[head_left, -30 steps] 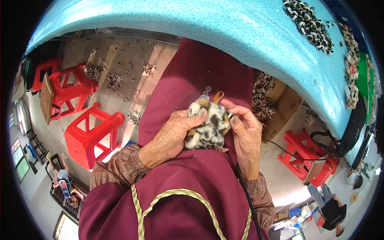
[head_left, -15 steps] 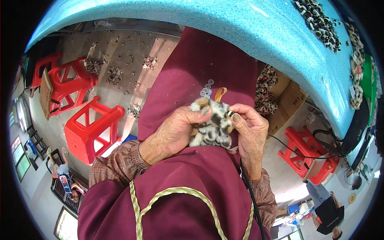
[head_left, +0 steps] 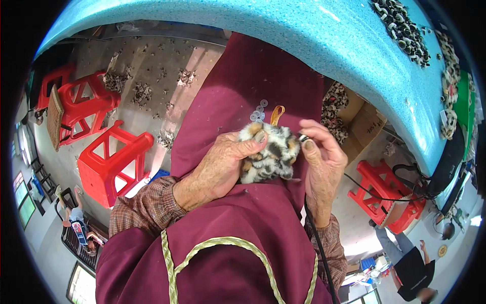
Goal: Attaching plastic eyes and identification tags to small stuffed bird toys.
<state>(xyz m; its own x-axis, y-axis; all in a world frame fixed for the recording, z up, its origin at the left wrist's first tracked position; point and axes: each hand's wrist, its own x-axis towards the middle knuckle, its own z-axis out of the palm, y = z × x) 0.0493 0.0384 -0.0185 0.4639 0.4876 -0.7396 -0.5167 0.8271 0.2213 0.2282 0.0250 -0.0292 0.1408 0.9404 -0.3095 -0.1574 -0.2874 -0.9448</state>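
Observation:
A small spotted plush piece (head_left: 272, 154), white, black and tan, lies over my lap with a yellow ribbon loop (head_left: 277, 115) at its top. My left hand (head_left: 223, 159) grips it from the left, thumb pressed on its upper left part. Just off its right side, my right hand (head_left: 324, 152) pinches a small black-and-white piece (head_left: 303, 138) between thumb and finger. Several clear plastic washers (head_left: 258, 111) rest on the maroon apron (head_left: 243, 76) above the plush.
On the blue speckled table (head_left: 314, 35) sits a pile of small black-and-white pieces (head_left: 402, 33). A cardboard box (head_left: 364, 129) with spotted plush stands under it. Red stools (head_left: 114, 162) are left and right; a black cable runs by my right arm. Other people stand or sit farther off.
My right hand has drawn away to the right from the plush, with the small black-and-white piece still between its fingertips. My left hand keeps its hold on the plush.

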